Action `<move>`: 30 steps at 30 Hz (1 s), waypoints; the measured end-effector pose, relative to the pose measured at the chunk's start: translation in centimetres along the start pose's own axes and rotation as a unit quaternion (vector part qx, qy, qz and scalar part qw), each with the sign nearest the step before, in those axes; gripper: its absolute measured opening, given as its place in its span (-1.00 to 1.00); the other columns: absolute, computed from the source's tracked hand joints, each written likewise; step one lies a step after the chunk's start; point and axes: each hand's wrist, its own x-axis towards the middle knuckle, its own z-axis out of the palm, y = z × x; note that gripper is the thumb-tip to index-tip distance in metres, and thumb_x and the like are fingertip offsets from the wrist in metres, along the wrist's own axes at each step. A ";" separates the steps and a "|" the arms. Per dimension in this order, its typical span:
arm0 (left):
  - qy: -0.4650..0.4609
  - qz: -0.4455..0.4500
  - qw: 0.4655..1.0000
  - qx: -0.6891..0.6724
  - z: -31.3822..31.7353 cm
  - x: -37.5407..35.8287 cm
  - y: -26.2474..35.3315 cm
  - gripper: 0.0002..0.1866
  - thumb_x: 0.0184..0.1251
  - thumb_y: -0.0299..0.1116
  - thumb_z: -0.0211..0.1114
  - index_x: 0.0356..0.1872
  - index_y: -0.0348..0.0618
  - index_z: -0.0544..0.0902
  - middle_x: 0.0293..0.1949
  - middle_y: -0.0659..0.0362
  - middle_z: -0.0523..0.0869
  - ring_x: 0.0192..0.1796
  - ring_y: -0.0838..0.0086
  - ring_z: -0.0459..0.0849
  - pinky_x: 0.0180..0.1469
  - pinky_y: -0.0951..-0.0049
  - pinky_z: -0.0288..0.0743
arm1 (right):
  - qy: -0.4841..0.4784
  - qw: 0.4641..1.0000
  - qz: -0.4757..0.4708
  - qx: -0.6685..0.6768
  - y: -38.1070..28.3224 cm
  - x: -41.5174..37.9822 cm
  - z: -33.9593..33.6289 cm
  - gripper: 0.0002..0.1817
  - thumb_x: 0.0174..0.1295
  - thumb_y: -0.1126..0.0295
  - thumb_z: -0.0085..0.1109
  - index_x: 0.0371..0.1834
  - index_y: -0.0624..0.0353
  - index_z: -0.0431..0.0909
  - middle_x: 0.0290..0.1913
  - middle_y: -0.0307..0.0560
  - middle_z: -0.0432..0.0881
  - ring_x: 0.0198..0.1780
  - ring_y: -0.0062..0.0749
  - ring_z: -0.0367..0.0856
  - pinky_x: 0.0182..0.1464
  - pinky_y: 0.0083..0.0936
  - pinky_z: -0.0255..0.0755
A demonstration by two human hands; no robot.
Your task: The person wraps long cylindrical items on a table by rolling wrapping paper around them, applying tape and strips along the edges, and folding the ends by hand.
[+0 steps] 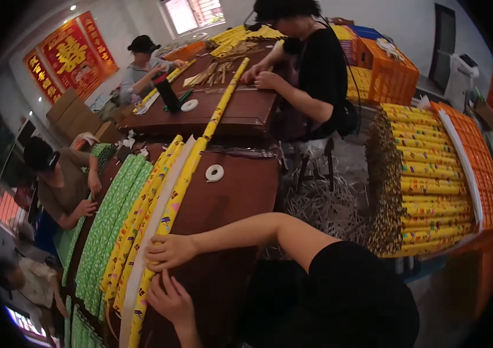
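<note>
A long yellow patterned roll (pixel 168 216) lies lengthwise on the brown table, with a pale strip (pixel 152 223) along its left side. My right hand (pixel 171 251) reaches in from the right, its fingers curled over the roll and the strip's edge. Just below it, my left hand (pixel 170 298) rests against the roll's right side, fingers apart. More yellow rolls (pixel 136 223) lie beside the strip, and green patterned rolls (pixel 107 223) lie farther left. Another yellow roll (pixel 226 98) extends beyond the far end of mine. A white tape ring (pixel 214 173) sits to the right.
One person (pixel 322 69) works at the far table (pixel 235 119), another (pixel 142 64) behind it. Two more people (pixel 63 180) (pixel 31 284) are at the left. Stacked yellow rolls (pixel 432 185) and orange crates (pixel 394 72) stand right. Paper shreds (pixel 330 211) cover the floor.
</note>
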 end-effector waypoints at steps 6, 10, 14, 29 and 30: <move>-0.087 -0.081 0.992 0.047 0.4 -4.2 -4.6 -0.58 0.24 -0.25 0.46 0.07 -0.16 0.62 -0.01 0.04 0.54 0.05 0.11 0.53 0.09 0.08 0.42 | -0.044 0.995 0.055 0.066 -2.8 -2.4 0.5 -0.72 0.22 0.34 0.17 -0.01 0.12 0.52 -0.06 -0.09 0.55 0.04 -0.27 0.54 0.03 -0.26 0.48; -0.072 -0.103 0.990 0.061 0.7 -4.2 -4.6 -0.58 0.23 -0.30 0.45 0.09 -0.16 0.62 0.02 0.05 0.54 0.07 0.11 0.52 0.14 0.06 0.40 | -0.065 0.991 0.091 0.071 -2.9 -2.2 -0.4 -0.69 0.20 0.36 0.18 0.02 0.10 0.56 -0.08 -0.14 0.56 0.01 -0.31 0.56 0.04 -0.30 0.49; -0.060 -0.099 0.991 0.071 0.8 -5.0 -6.5 -0.60 0.19 -0.45 0.42 0.09 -0.18 0.62 0.02 0.06 0.58 0.08 0.12 0.54 0.16 0.08 0.41 | -0.066 0.991 0.100 0.051 -2.6 -2.2 -0.9 -0.70 0.20 0.37 0.20 0.02 0.08 0.59 -0.10 -0.18 0.57 -0.03 -0.35 0.57 0.01 -0.34 0.51; -0.160 -0.087 0.982 -0.046 2.2 -5.7 -6.1 -0.52 0.14 -0.44 0.43 0.12 -0.26 0.57 -0.14 0.03 0.53 -0.12 0.11 0.59 -0.08 0.20 0.49 | -0.264 0.919 0.133 0.261 -0.7 -3.8 -1.3 -0.61 0.10 0.09 0.38 -0.14 0.07 0.53 -0.34 -0.20 0.53 -0.21 -0.30 0.58 -0.20 -0.33 0.44; -0.156 -0.073 0.984 -0.050 2.2 -5.6 -6.0 -0.52 0.15 -0.44 0.43 0.13 -0.27 0.57 -0.16 0.03 0.53 -0.13 0.12 0.58 -0.09 0.20 0.49 | -0.286 0.910 0.133 0.270 -0.9 -3.8 -1.3 -0.59 0.07 0.04 0.40 -0.20 0.06 0.52 -0.37 -0.21 0.54 -0.23 -0.30 0.60 -0.20 -0.33 0.46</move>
